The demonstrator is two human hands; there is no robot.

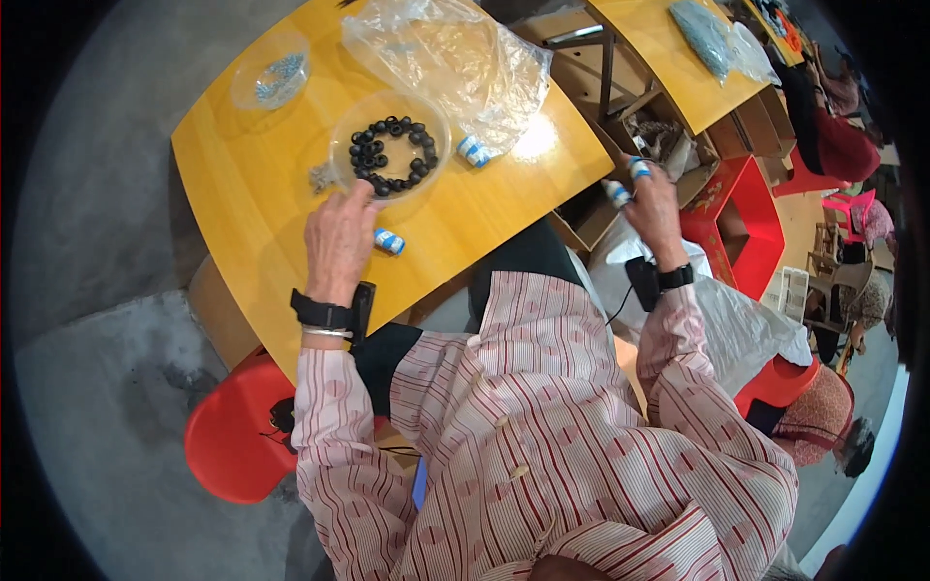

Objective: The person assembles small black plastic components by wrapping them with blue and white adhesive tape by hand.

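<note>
My left hand (337,242) is over the yellow table, palm down, with its fingers at the near rim of a clear round plastic bowl (442,160). Black round beads (417,174) lie in a ring inside that bowl. Beside my left thumb is a small blue-and-white roll (388,241); whether it is wrapped on the thumb or lies apart, I cannot tell. My right hand (655,211) is off the table's right edge, thumb and forefinger apart. Blue-and-white wraps (618,194) cover those fingertips, and nothing shows between them.
A crumpled clear plastic bag (455,63) spreads behind the bowl, with another blue-and-white roll (474,151) by it. A second clear bowl (281,79) holds small bluish-grey pieces. Small grey bits (321,177) lie left of the bead bowl. Red stools (232,436) and cardboard boxes surround the table.
</note>
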